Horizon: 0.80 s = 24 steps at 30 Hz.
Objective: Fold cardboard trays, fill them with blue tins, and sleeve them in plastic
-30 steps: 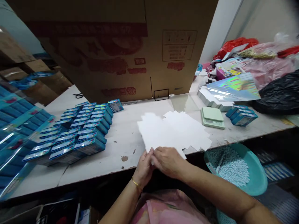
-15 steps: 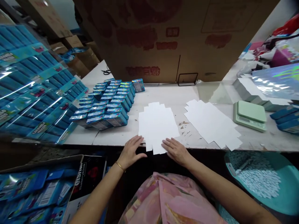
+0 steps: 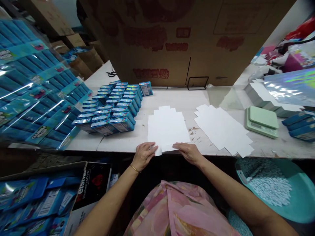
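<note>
White flat-cut cardboard sheets (image 3: 168,126) with stepped edges lie in front of me, at the table's front edge. My left hand (image 3: 144,154) is closed on their near left corner, thumb and fingers pinching a flap. At the near right edge, my right hand (image 3: 187,152) has its fingers together on the cardboard, thumb underneath. A narrow front flap between the hands looks bent. To the right lies a second group of white cardboard blanks (image 3: 221,129), touched by neither hand.
Blue printed boxes (image 3: 121,123) stand in rows at left, beside plastic-wrapped blue packs (image 3: 44,98). A green scale (image 3: 262,119) sits at right, above a teal basin (image 3: 300,193) of small pale pieces. A large carton (image 3: 201,55) blocks the back. Scissors (image 3: 111,72) lie at back left.
My left hand has moved right and closed from spread fingers onto the cardboard's corner. My right hand has shifted slightly up and gripped the near edge. The sheets slid slightly away from me.
</note>
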Each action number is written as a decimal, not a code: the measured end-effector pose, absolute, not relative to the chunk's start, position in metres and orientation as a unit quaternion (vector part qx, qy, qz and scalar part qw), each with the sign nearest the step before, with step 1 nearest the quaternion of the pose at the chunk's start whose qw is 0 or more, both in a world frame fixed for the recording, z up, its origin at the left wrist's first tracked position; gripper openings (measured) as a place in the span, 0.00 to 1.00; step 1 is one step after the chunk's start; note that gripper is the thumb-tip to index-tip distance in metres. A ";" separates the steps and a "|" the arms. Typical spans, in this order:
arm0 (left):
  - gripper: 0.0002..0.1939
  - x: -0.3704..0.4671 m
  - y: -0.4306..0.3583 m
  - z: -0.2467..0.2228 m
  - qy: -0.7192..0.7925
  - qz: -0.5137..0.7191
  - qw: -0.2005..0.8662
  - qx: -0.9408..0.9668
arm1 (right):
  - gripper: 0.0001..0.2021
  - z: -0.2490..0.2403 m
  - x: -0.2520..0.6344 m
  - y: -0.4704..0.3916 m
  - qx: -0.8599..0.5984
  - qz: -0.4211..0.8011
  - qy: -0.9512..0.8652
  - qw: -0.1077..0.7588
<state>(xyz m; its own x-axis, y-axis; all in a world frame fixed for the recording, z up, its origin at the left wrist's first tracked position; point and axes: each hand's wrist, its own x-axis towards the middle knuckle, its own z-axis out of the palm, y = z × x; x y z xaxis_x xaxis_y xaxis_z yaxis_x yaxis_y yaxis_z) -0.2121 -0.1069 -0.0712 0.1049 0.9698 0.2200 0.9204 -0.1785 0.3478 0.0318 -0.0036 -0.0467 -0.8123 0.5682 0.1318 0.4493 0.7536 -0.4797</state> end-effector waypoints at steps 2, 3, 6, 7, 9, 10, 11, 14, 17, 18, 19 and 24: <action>0.14 -0.209 -0.106 -0.071 0.637 0.219 0.061 0.737 | 0.15 -0.046 0.034 0.000 -0.276 0.233 -0.921 0.145; 0.14 -0.208 -0.105 -0.071 0.636 0.229 0.065 0.734 | 0.15 -0.046 0.035 0.001 -0.275 0.240 -0.919 0.151; 0.12 -0.205 -0.096 -0.066 0.642 0.283 0.086 0.707 | 0.15 -0.047 0.036 0.001 -0.255 0.238 -0.923 0.162; 0.12 -0.203 -0.092 -0.061 0.649 0.300 0.088 0.693 | 0.15 -0.048 0.035 -0.003 -0.238 0.225 -0.931 0.162; 0.12 -0.200 -0.085 -0.049 0.663 0.288 0.073 0.687 | 0.15 -0.049 0.030 -0.014 -0.197 0.178 -0.951 0.156; 0.12 -0.197 -0.082 -0.042 0.663 0.251 0.060 0.703 | 0.15 -0.050 0.026 -0.021 -0.175 0.150 -0.962 0.148; 0.13 -0.195 -0.080 -0.036 0.654 0.199 0.048 0.728 | 0.15 -0.051 0.023 -0.029 -0.156 0.123 -0.970 0.138; 0.14 -0.188 -0.077 -0.021 0.596 0.048 0.031 0.801 | 0.17 -0.052 0.020 -0.044 -0.136 0.085 -0.981 0.113; 0.13 -0.189 -0.078 -0.020 0.573 0.015 0.024 0.819 | 0.24 -0.051 0.031 -0.039 -0.166 0.097 -0.976 0.100; 0.13 -0.190 -0.079 -0.022 0.573 0.017 0.021 0.819 | 0.27 -0.050 0.036 -0.034 -0.178 0.103 -0.974 0.096; 0.13 -0.191 -0.079 -0.023 0.575 0.020 0.018 0.817 | 0.27 -0.049 0.042 -0.029 -0.190 0.105 -0.972 0.094; 0.14 -0.190 -0.079 -0.026 0.584 0.036 0.021 0.811 | 0.13 -0.050 0.052 -0.005 -0.193 0.138 -0.963 0.128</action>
<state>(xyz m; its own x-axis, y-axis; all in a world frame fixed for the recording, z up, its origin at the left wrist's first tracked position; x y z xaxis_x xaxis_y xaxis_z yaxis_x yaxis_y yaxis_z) -0.1901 -0.0791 -0.0259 0.3153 0.9484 0.0337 0.9453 -0.3170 0.0765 0.0525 -0.0049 -0.0496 -0.8930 0.4064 0.1934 0.3357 0.8877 -0.3151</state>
